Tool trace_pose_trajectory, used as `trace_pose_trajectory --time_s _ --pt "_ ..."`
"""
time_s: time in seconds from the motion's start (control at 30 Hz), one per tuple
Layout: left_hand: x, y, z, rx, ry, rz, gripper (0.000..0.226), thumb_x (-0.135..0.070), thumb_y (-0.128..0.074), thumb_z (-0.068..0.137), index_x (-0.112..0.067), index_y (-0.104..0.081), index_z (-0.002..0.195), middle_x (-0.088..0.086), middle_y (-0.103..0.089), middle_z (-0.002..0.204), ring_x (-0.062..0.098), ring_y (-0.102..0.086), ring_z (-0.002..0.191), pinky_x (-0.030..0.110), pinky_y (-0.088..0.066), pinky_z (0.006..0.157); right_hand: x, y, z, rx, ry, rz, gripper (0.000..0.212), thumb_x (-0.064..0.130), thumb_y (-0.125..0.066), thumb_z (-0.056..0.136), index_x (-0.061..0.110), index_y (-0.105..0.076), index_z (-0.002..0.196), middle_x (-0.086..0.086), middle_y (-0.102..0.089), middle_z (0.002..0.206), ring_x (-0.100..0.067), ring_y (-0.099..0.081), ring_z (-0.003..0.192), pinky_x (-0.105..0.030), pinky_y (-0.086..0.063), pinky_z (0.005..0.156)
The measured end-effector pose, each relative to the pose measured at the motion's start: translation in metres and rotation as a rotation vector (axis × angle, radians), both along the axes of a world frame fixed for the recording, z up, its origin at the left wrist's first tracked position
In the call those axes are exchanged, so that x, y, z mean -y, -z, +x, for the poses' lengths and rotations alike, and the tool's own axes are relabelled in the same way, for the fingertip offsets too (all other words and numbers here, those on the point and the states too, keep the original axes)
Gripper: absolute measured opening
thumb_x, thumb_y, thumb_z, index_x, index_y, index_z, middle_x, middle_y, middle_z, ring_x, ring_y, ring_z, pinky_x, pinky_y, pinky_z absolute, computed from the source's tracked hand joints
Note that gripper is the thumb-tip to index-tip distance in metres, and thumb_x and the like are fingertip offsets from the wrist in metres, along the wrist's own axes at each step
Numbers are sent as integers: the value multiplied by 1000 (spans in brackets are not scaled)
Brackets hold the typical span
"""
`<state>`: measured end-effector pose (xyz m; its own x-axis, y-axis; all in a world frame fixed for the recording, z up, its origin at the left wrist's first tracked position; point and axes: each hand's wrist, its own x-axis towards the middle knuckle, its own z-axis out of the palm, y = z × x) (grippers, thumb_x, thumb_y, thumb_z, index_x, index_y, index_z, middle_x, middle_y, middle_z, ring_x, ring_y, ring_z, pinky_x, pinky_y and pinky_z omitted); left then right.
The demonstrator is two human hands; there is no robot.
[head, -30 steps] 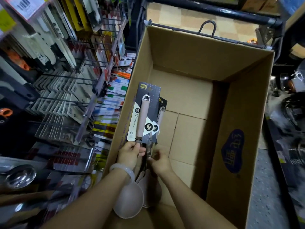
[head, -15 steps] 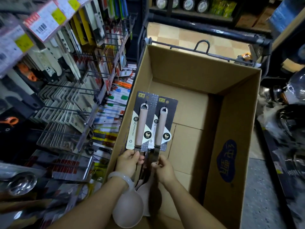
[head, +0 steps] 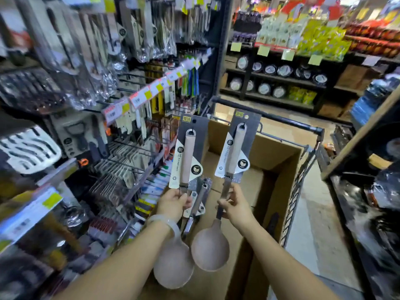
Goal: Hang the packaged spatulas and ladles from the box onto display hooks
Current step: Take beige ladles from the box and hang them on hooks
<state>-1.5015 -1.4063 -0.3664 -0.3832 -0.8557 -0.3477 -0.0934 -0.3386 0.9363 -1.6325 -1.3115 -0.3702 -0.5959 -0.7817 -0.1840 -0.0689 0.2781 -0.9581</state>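
Note:
My left hand [head: 174, 201] grips the metal neck of a packaged ladle [head: 187, 156] with a pink handle on a grey card; its round bowl [head: 173, 267] hangs below my wrist. A second utensil [head: 198, 204] hangs behind it in the same hand. My right hand [head: 234, 205] holds another packaged ladle [head: 234, 148] upright by its neck, bowl [head: 210, 250] below. Both are raised above the open cardboard box [head: 279, 154]. The display hooks [head: 129, 148] stick out from the rack at left.
The box sits in a wire cart [head: 303, 169] with a black handle bar [head: 287, 123]. The left rack carries hung utensils, price tags [head: 138, 98] and a slotted white spatula [head: 30, 148]. Shelves of goods stand across the aisle; dark cookware fills the right side.
Both hands have lifted the ladles up out of the box and moved them apart, one in each hand. My head has tilted up toward the aisle.

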Motion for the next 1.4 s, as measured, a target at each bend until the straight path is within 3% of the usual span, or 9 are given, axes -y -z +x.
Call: trace_pose_trajectory --time_s 0.07,0.23,0.37,0.53,0.7,0.97,1.13,1.27,1.4 --pt "-21 -25 13 -34 -46 -38 19 4 -43 94 -4 -48 77 7 -57 69 2 -60 44 6 -47 45 -13 -29 8 -26 -78 -43 42 -9 -45 90 32 -45 101 -3 -46 79 -25 -53 80 -36 -49 68" --pt "-72 -96 67 -143 -209 -139 9 -1 -46 94 -4 -51 87 8 -60 74 -5 -57 39 9 -42 40 -43 -103 50 -73 -337 -157 40 -11 -40 92 25 -42 109 -1 -50 72 -16 -51 64 -19 -49 52" --pt "-100 -154 130 -186 -364 -219 4 -3 -47 94 -2 -51 93 5 -61 73 6 -61 51 9 -43 37 -49 -156 96 -215 -516 -214 44 0 -50 91 44 -46 95 1 -54 78 -19 -54 76 -42 -51 81" --pt "-129 -227 223 -224 -512 -396 5 2 -43 95 -1 -46 95 7 -55 71 12 -56 55 11 -47 41 -43 -226 177 -306 -689 -314 39 11 -55 90 33 -41 118 -23 -56 101 -31 -57 84 -34 -47 78" --pt "-164 -295 322 -146 -650 -557 7 -1 -44 95 -2 -47 88 8 -57 72 13 -57 58 15 -50 47 -47 -292 273 -415 -841 -470 47 11 -58 87 29 -37 126 -25 -58 106 -42 -61 92 -49 -52 74" --pt "-251 -408 476 -72 -861 -823 27 -6 -46 95 -15 -44 70 5 -61 72 15 -59 61 24 -45 51 -99 -398 446 -327 -1085 -754 36 -7 -53 87 25 -47 102 -5 -53 70 -13 -58 60 -18 -45 48" --pt "-317 -463 571 -95 -910 -911 21 -6 -40 98 -13 -43 78 2 -56 69 -1 -55 35 19 -45 42 -139 -447 545 -273 -1214 -839 44 -1 -55 88 42 -48 86 -10 -55 78 -24 -55 67 -35 -48 60" --pt "-368 -491 644 -33 -1009 -989 24 -8 -41 97 -15 -47 75 0 -57 69 -2 -56 37 15 -39 38 -177 -474 616 -201 -1276 -850 35 -3 -51 90 26 -46 107 -7 -50 73 -15 -56 57 -21 -44 44" --pt "-402 -515 711 -69 -1086 -997 23 -3 -41 97 -6 -46 74 2 -57 57 3 -52 33 15 -41 37 -202 -492 675 -154 -1370 -822 34 -4 -50 90 30 -50 97 -10 -45 75 -13 -57 57 -24 -49 48"
